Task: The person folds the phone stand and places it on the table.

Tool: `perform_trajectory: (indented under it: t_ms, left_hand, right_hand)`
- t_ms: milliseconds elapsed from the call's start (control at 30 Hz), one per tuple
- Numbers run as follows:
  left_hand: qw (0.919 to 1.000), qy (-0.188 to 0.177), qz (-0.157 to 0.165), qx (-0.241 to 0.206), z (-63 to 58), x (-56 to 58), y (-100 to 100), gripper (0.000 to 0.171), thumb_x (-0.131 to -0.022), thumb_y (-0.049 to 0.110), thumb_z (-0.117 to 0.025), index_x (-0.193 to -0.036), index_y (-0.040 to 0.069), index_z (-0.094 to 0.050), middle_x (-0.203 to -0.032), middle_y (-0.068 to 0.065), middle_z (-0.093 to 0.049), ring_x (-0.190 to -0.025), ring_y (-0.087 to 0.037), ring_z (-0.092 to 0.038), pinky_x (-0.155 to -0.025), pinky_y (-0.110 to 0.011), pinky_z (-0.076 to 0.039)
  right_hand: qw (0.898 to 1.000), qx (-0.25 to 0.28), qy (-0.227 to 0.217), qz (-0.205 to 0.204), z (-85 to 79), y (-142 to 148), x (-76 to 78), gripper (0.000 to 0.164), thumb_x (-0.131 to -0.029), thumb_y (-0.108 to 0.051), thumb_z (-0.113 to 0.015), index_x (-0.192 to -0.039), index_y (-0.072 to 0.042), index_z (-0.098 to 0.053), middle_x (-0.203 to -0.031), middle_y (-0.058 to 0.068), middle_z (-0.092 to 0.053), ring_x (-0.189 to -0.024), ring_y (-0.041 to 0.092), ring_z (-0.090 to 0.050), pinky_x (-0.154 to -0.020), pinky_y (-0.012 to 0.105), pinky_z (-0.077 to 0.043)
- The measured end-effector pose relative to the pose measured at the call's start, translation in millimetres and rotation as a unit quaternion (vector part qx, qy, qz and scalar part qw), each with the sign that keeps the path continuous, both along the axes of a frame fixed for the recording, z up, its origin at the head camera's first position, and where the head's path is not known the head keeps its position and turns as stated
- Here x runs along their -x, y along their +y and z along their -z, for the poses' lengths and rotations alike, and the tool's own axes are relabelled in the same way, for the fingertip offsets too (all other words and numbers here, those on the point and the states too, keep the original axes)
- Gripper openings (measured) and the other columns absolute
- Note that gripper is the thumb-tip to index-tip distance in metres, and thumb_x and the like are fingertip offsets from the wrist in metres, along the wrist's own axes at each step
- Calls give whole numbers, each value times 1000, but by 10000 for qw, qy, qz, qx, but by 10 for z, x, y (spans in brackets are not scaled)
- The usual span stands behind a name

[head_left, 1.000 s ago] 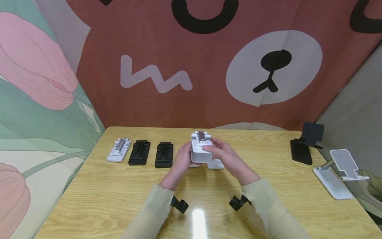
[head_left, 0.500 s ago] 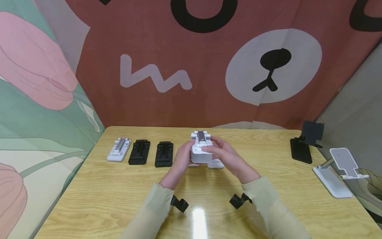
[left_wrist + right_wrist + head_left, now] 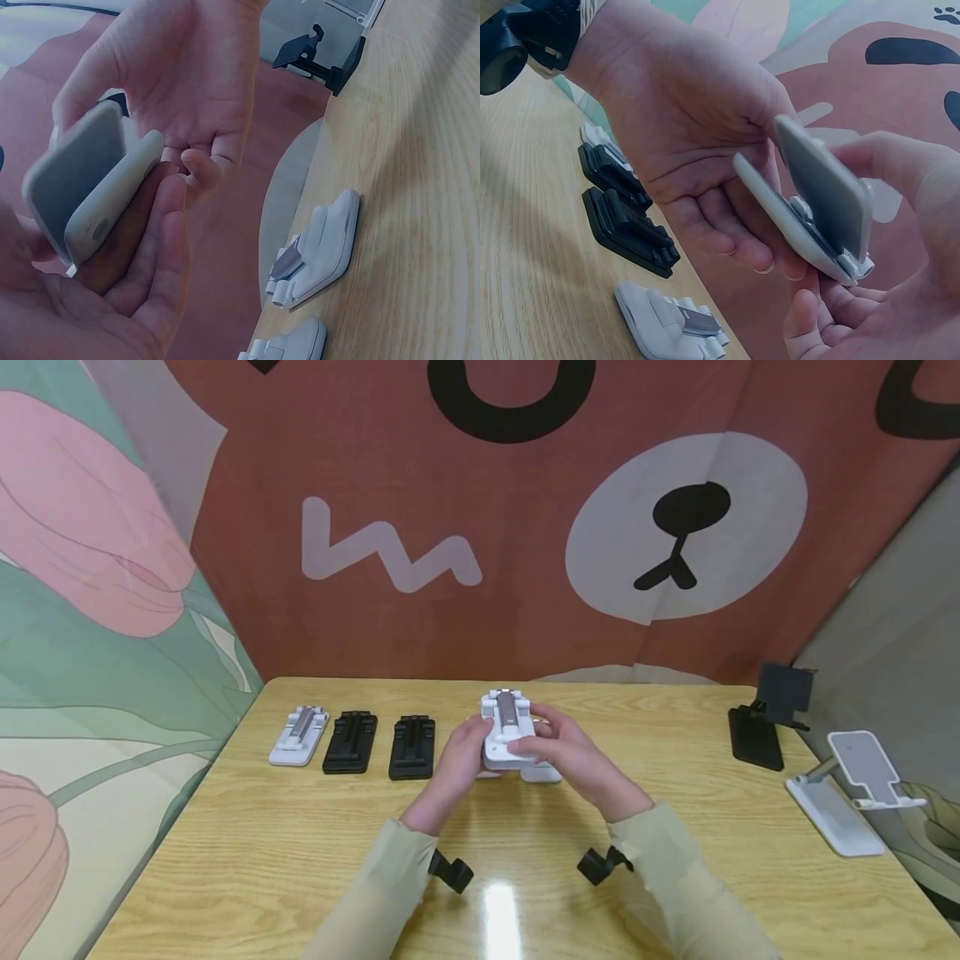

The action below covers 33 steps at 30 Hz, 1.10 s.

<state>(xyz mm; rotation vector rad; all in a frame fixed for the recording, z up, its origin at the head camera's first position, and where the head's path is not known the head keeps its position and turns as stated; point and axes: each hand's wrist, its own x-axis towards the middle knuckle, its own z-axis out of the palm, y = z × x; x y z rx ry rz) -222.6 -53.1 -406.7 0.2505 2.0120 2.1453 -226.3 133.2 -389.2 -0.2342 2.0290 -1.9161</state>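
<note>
white stand (image 3: 497, 751): part-open
grip: left hand (image 3: 459, 750), right hand (image 3: 567, 750) both holding it
step: folding or unfolding, can't tell
next: probs firm hold, gentle swing

Held stand (image 3: 498, 743) partly behind fingers (image 3: 534, 746)

Readable text, labels, brands, numbers, signs: none | held stand (image 3: 497, 744), grey strip (image 3: 507, 706): faint mark, too small to read
</note>
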Motion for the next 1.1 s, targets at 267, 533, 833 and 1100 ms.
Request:
perform_trajectory:
  t_ms: [267,533,833,1100]
  left_hand:
    - [9994,327,11,124,36,-6,-2,46,-112,19,-33,-148,-10,-40,-109,-18,-69,-81,-20,-69,-75,-36,-60]
    - [9985,468,-19,267,43,-9,12,45,-112,18,-34,-147,-10,-41,-108,-20,-69,-82,-21,-69,-75,-40,-60]
    - [9989,326,66,327,58,0,44,45,-111,20,-40,-146,-9,-43,-111,-20,-69,-85,-23,-70,-82,-49,-58]
    - [9940,406,-218,993,23,-13,29,48,-107,34,-53,-141,-1,-51,-125,-16,-65,-109,-33,-64,-98,-51,-49]
  right_hand:
    - [9997,258,17,3,53,-12,-2,87,-90,-5,-75,-159,-4,-22,-143,22,-53,-119,31,-61,-95,38,-52]
    - [9998,198,-24,95,54,-15,-2,85,-94,-13,-75,-159,-4,-22,-145,21,-52,-120,30,-61,-95,40,-52]
    - [9988,298,48,393,86,11,9,77,-98,-16,-70,-158,-3,-24,-144,24,-51,-117,31,-63,-90,35,-55]
    - [9979,172,88,625,90,147,2,77,-100,-19,-69,-159,-4,-22,-145,26,-50,-120,31,-60,-94,35,-52]
